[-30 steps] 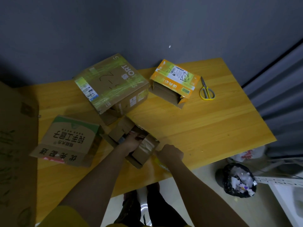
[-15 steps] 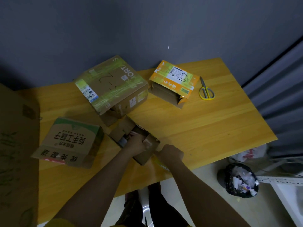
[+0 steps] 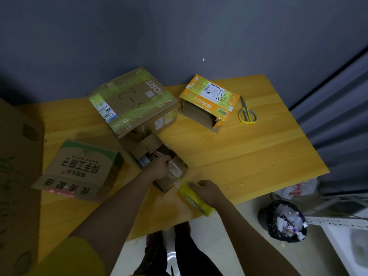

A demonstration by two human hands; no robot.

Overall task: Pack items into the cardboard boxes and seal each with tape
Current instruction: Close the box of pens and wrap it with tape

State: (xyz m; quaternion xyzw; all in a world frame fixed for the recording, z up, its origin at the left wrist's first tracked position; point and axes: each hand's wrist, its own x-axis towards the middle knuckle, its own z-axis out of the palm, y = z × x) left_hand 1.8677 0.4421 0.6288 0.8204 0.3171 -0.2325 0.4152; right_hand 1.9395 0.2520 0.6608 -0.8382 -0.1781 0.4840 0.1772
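Left hand (image 3: 159,168) is reaching into the small open cardboard box (image 3: 169,181) mid-desk, prob steadying the contents, grip hidden so can't tell. Right hand (image 3: 209,193) grips a yellow packet (image 3: 194,201) just beside the box, w/ fingers curled over it, likely next in.

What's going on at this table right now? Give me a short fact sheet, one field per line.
Surface: wooden table
Open box: small carton near the front edge, flaps up
Left hand: reaching inside the carton; grip unclear
Right hand: holding a yellow packet beside the carton
Other boxes: taped box, orange box, green-topped box
Tool: scissors, lying right of the orange box
Floor: bin with rubbish
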